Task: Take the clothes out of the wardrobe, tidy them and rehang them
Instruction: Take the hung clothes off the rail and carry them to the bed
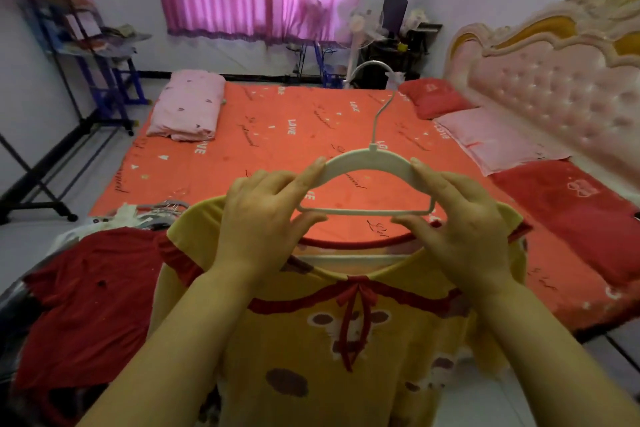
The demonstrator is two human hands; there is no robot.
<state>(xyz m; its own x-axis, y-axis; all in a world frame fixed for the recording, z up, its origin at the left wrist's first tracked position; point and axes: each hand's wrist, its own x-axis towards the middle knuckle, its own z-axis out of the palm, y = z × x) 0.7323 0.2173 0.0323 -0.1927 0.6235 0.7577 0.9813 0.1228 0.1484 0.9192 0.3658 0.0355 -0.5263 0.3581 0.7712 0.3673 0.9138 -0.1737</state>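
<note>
Hanger (367, 166) in the middle, one hand at each end. That is how things stand. The left hand (263, 222) pinches the left end, with fingers on top and the thumb under the thin bottom bar. The right hand (464, 225) pinches the right end the same way. Both hands are curled on the hanger, and I cannot tell if they grip cloth too.

The hanger is white and runs from left to right. Its hook (377, 114) points away from the person, out over the bed (277, 121).

The yellow top (346, 374) is just below the hanger, on the side nearer the person. Its neck hole (346, 253) gapes open right under the bottom bar, and its long side runs back toward the person. The red bow (356, 291) faces up. The shoulders of the top stick out past both hands.

Both hands are about the same way from the neck hole, so neither is nearer. I think the next move is to tip one end of the hanger down into the neck hole, then the other. The hole looks narrower than the hanger, so it may catch.

A red top (90, 288) lies to the left, just beside the yellow top.
</note>
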